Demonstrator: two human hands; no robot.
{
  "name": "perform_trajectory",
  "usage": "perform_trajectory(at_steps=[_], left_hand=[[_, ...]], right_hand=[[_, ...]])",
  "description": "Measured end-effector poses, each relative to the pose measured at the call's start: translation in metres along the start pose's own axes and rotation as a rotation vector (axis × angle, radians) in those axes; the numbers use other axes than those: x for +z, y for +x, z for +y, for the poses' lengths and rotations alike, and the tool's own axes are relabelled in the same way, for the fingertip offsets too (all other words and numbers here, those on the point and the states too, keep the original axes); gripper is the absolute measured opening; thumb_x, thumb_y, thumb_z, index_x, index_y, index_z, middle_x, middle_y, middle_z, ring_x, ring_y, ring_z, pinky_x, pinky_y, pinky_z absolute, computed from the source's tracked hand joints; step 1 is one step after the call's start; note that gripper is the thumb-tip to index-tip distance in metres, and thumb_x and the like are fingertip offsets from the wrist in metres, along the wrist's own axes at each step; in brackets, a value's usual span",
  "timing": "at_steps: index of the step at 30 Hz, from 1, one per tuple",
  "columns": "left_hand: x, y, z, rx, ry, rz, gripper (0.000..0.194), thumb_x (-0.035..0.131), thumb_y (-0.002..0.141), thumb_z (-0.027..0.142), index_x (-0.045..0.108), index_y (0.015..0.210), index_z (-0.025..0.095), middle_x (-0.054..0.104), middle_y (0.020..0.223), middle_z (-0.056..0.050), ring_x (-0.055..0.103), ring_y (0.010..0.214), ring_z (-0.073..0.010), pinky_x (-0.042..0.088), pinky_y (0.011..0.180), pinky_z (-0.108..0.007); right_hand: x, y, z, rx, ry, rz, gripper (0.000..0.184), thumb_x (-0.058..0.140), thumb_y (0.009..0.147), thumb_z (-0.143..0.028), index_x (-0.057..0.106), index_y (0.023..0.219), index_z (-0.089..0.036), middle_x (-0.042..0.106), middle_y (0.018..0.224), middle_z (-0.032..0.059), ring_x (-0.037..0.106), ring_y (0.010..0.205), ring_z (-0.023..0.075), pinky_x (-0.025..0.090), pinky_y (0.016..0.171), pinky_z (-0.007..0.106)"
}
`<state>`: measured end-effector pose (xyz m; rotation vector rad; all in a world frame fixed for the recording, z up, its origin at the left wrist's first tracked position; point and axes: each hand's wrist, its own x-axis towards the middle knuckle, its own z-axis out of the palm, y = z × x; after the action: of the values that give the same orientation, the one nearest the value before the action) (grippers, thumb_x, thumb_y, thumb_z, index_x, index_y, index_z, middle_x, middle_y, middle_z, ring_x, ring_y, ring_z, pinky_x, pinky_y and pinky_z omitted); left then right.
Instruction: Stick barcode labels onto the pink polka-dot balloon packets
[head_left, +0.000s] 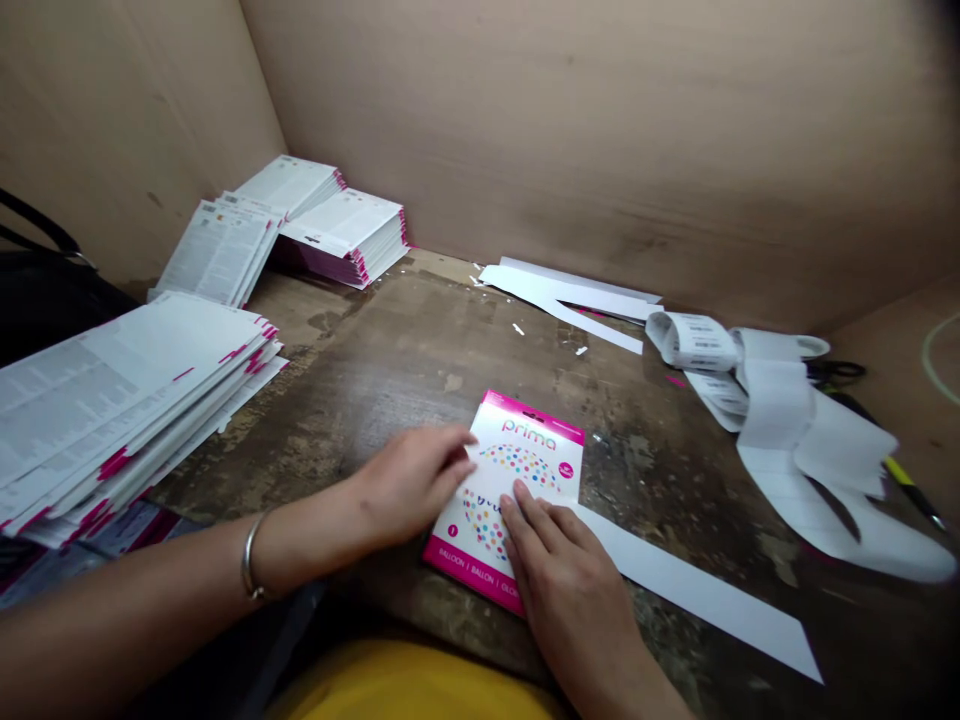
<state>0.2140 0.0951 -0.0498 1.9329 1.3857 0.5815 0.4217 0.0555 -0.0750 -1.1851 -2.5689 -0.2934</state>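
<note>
A balloon packet [525, 455], pink and white with coloured dots and "prima" printed on it, lies face up on the table in front of me. My right hand [574, 580] rests on its lower right part, fingers stretched flat over the printed dots. At the packet's left edge is my left hand [412, 485], its fingers bent and the thumb and forefinger apart at their tips. A long white paper strip [705, 580] runs out to the right from beside the packet; its near end is hidden by the packet or my right hand.
Stacks of packets stand at the left [127, 390] and at the back left [345, 225]. White paper strips [570, 295] lie by the back wall. A curling roll of barcode labels [697, 342], black-handled scissors [844, 370] and a yellow-black tool [911, 490] are at the right.
</note>
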Motion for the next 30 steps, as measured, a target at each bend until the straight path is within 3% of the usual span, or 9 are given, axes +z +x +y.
perform_trajectory(at_steps=[2, 5, 8, 10, 12, 16, 21, 25, 30], left_hand=[[-0.006, 0.009, -0.001, -0.255, -0.311, 0.082, 0.043, 0.055, 0.08, 0.027, 0.051, 0.122, 0.016, 0.062, 0.11, -0.011, 0.061, 0.094, -0.0202, 0.048, 0.081, -0.032], [-0.009, 0.021, 0.001, -0.501, -0.7, 0.049, 0.065, 0.069, 0.07, 0.028, 0.045, 0.127, 0.011, 0.06, 0.114, -0.015, 0.061, 0.095, -0.0209, 0.049, 0.077, -0.03], [-0.01, 0.03, 0.009, -0.605, -0.691, -0.035, 0.06, 0.076, 0.06, 0.035, 0.057, 0.111, 0.01, 0.068, 0.092, -0.01, 0.063, 0.082, -0.0208, 0.048, 0.064, -0.026], [-0.007, 0.034, 0.015, -0.594, -0.595, -0.087, 0.042, 0.077, 0.057, 0.038, 0.065, 0.087, 0.012, 0.068, 0.074, -0.006, 0.063, 0.07, -0.0202, 0.046, 0.056, -0.025], [0.0, 0.034, 0.02, -0.566, -0.602, -0.084, 0.033, 0.077, 0.056, 0.035, 0.063, 0.077, 0.015, 0.067, 0.067, -0.004, 0.063, 0.063, -0.0205, 0.046, 0.053, -0.026], [0.021, 0.025, 0.025, -0.527, -0.839, 0.027, 0.038, 0.073, 0.063, 0.026, 0.055, 0.095, 0.017, 0.069, 0.088, -0.008, 0.066, 0.073, -0.0236, 0.052, 0.06, -0.033], [0.029, 0.009, 0.031, -0.419, -1.109, 0.028, 0.041, 0.069, 0.071, 0.026, 0.048, 0.105, 0.016, 0.066, 0.104, -0.012, 0.066, 0.084, -0.0239, 0.054, 0.073, -0.038], [0.028, -0.005, 0.04, -0.309, -1.254, 0.052, 0.046, 0.066, 0.077, 0.027, 0.042, 0.116, 0.022, 0.062, 0.115, -0.009, 0.065, 0.092, -0.0234, 0.054, 0.079, -0.039], [0.036, -0.014, 0.042, -0.301, -1.356, 0.059, 0.046, 0.065, 0.079, 0.026, 0.042, 0.119, 0.026, 0.061, 0.118, -0.007, 0.065, 0.094, -0.0235, 0.054, 0.082, -0.039]], right_hand=[[0.001, 0.0, 0.0, 0.015, 0.01, 0.013, 0.032, 0.048, 0.087, -0.014, 0.063, 0.114, -0.007, 0.058, 0.121, 0.0182, 0.058, 0.096, 0.0274, 0.052, 0.083, 0.039], [0.004, -0.003, -0.001, 0.032, 0.036, 0.035, 0.032, 0.047, 0.087, -0.014, 0.063, 0.114, -0.008, 0.058, 0.122, 0.0176, 0.058, 0.098, 0.027, 0.051, 0.085, 0.039], [0.006, -0.005, -0.001, 0.054, 0.053, 0.057, 0.032, 0.046, 0.088, -0.013, 0.063, 0.115, -0.009, 0.058, 0.122, 0.016, 0.058, 0.097, 0.0261, 0.051, 0.085, 0.039], [0.006, -0.007, -0.002, 0.071, 0.068, 0.055, 0.033, 0.046, 0.087, -0.012, 0.062, 0.115, -0.01, 0.058, 0.123, 0.0153, 0.058, 0.098, 0.0263, 0.051, 0.086, 0.04], [0.006, -0.007, -0.001, 0.088, 0.089, 0.044, 0.034, 0.047, 0.086, -0.012, 0.061, 0.117, -0.01, 0.057, 0.123, 0.0158, 0.058, 0.1, 0.0271, 0.051, 0.086, 0.042], [0.0, -0.006, 0.0, 0.085, 0.128, 0.01, 0.034, 0.048, 0.086, -0.012, 0.06, 0.118, -0.009, 0.056, 0.124, 0.0175, 0.059, 0.1, 0.027, 0.052, 0.086, 0.042], [-0.015, -0.007, -0.006, 0.134, 0.182, 0.047, 0.034, 0.044, 0.087, -0.012, 0.059, 0.118, -0.007, 0.055, 0.126, 0.0186, 0.051, 0.116, 0.0281, 0.049, 0.094, 0.042], [-0.02, -0.013, -0.015, 0.273, 0.161, 0.164, 0.04, 0.045, 0.088, -0.015, 0.051, 0.124, 0.002, 0.046, 0.132, 0.0251, 0.037, 0.128, 0.0316, 0.046, 0.097, 0.046], [-0.019, -0.018, -0.015, 0.506, 0.303, 0.308, 0.047, 0.044, 0.09, -0.021, 0.04, 0.134, -0.003, 0.039, 0.138, 0.0216, 0.035, 0.129, 0.0297, 0.042, 0.099, 0.048]])
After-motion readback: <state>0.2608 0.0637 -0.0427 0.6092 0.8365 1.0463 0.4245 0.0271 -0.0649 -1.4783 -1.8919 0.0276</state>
